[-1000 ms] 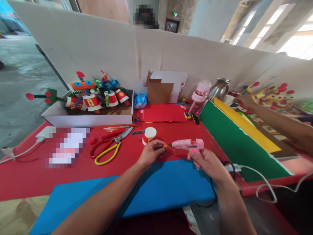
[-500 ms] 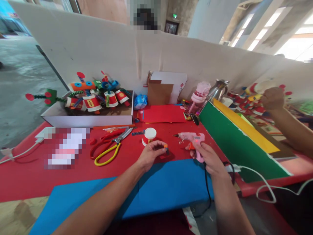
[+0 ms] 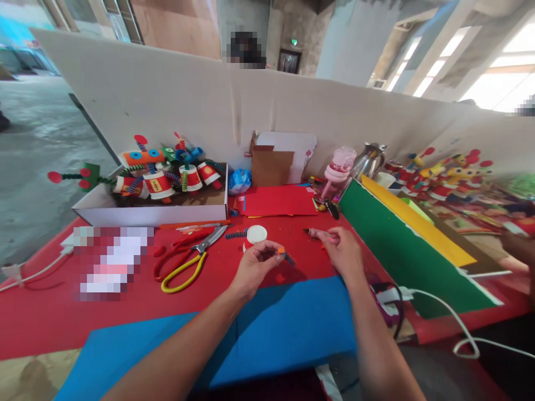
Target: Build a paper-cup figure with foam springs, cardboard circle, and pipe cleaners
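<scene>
My left hand [image 3: 257,267] pinches a small folded paper spring [image 3: 288,258], dark blue with an orange end. Just behind those fingers stands a white-topped red paper cup [image 3: 256,233], its lower part hidden by my hand. A dark pleated paper strip [image 3: 236,235] sticks out from the cup's left side. On the right, my right hand [image 3: 345,250] is closed around a pink hot glue gun [image 3: 317,234]. Its nozzle points left, and my hand covers most of its body. Left of the cup lie scissors [image 3: 184,273] with one red and one yellow handle.
A white box [image 3: 154,216] at the back left holds several paper-cup figures. Red paper sheets [image 3: 280,201] lie at the back middle, near a pink bottle [image 3: 338,167]. A green board [image 3: 401,262] borders the right side. Blue card [image 3: 267,328] covers the front edge.
My right hand has turned over the glue gun, now hiding its grip and body. The spring in my left hand has tilted, showing more of its blue folds. Another person's raised arm at right has lowered.
</scene>
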The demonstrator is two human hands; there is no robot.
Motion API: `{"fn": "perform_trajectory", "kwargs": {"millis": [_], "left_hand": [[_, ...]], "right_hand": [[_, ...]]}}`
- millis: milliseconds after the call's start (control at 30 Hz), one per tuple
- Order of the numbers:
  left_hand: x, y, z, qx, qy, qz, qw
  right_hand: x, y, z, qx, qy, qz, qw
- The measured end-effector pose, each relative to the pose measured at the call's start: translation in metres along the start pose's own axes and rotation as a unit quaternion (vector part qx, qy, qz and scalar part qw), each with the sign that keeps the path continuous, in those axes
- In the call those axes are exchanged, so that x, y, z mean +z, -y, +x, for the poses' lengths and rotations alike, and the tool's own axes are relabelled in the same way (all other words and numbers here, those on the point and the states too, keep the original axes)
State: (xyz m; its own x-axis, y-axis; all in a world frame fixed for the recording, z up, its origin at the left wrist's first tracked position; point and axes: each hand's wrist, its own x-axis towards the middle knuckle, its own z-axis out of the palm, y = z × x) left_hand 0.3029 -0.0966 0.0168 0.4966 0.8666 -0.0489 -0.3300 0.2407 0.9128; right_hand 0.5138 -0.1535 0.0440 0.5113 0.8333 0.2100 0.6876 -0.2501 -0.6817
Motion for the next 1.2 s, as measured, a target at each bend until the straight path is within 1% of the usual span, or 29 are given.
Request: {"fn": "perform_trajectory", "kwargs": {"millis": [33, 67, 133, 167, 200, 267, 333, 400, 433, 467, 500, 567, 600, 633, 700, 767, 833, 900, 967, 1067, 1200], "left_hand": [[0.0, -0.003, 0.0, 0.01, -0.009, 0.0, 1.0], [0.0, -0.005, 0.0, 0.021, -0.018, -0.004, 1.0], [0.002, -0.008, 0.0, 0.045, -0.032, -0.012, 0.998], [0.003, -0.009, 0.0, 0.056, -0.037, -0.013, 0.998], [0.004, -0.009, -0.001, 0.064, -0.04, -0.012, 0.997], [0.005, -0.011, -0.002, 0.071, -0.042, 0.0, 0.997], [0.002, -0.017, -0.001, 0.065, -0.028, 0.03, 0.997], [-0.007, -0.03, 0.006, 0.069, -0.015, 0.092, 0.993], [-0.015, -0.039, 0.011, 0.086, -0.022, 0.139, 0.986], [-0.023, -0.05, 0.018, 0.132, -0.049, 0.186, 0.972], [-0.033, -0.062, 0.026, 0.187, -0.089, 0.224, 0.952], [-0.052, -0.082, 0.04, 0.267, -0.163, 0.275, 0.909], [-0.061, -0.09, 0.046, 0.286, -0.185, 0.281, 0.897], [-0.067, -0.096, 0.05, 0.288, -0.189, 0.295, 0.891], [-0.076, -0.098, 0.053, 0.273, -0.169, 0.351, 0.88], [-0.076, -0.092, 0.05, 0.248, -0.126, 0.436, 0.856], [-0.072, -0.08, 0.046, 0.225, -0.066, 0.513, 0.826], [-0.065, -0.069, 0.043, 0.2, -0.007, 0.568, 0.799], [-0.06, -0.061, 0.042, 0.169, 0.031, 0.609, 0.774], [-0.056, -0.056, 0.041, 0.126, 0.042, 0.654, 0.745], [-0.057, -0.055, 0.041, 0.103, 0.042, 0.678, 0.727]], "right_hand": [[0.005, 0.011, -0.007, -0.024, 0.009, 0.071, 0.997], [0.012, 0.023, -0.015, -0.05, 0.05, 0.148, 0.986], [0.027, 0.044, -0.029, -0.081, 0.143, 0.283, 0.945], [0.034, 0.053, -0.035, -0.088, 0.164, 0.316, 0.93], [0.04, 0.06, -0.039, -0.089, 0.167, 0.331, 0.925], [0.05, 0.069, -0.042, -0.075, 0.131, 0.342, 0.928], [0.057, 0.071, -0.035, -0.061, 0.097, 0.35, 0.93], [0.062, 0.069, -0.021, -0.051, 0.073, 0.371, 0.924], [0.064, 0.067, -0.012, -0.043, 0.062, 0.391, 0.917], [0.067, 0.064, -0.003, -0.032, 0.044, 0.412, 0.909], [0.071, 0.06, 0.005, -0.024, 0.025, 0.427, 0.904], [0.078, 0.052, 0.017, -0.018, 0.004, 0.43, 0.903], [0.082, 0.047, 0.02, -0.013, 0.003, 0.425, 0.905], [0.086, 0.043, 0.021, -0.005, 0.009, 0.412, 0.911], [0.092, 0.035, 0.019, 0.004, 0.018, 0.374, 0.927], [0.095, 0.029, 0.016, -0.005, 0.034, 0.348, 0.937], [0.096, 0.026, 0.015, -0.016, 0.06, 0.338, 0.939], [0.095, 0.025, 0.016, -0.025, 0.084, 0.332, 0.939], [0.093, 0.025, 0.017, -0.041, 0.098, 0.324, 0.94], [0.091, 0.025, 0.017, -0.083, 0.097, 0.3, 0.945], [0.092, 0.026, 0.015, -0.132, 0.095, 0.264, 0.951]]}}
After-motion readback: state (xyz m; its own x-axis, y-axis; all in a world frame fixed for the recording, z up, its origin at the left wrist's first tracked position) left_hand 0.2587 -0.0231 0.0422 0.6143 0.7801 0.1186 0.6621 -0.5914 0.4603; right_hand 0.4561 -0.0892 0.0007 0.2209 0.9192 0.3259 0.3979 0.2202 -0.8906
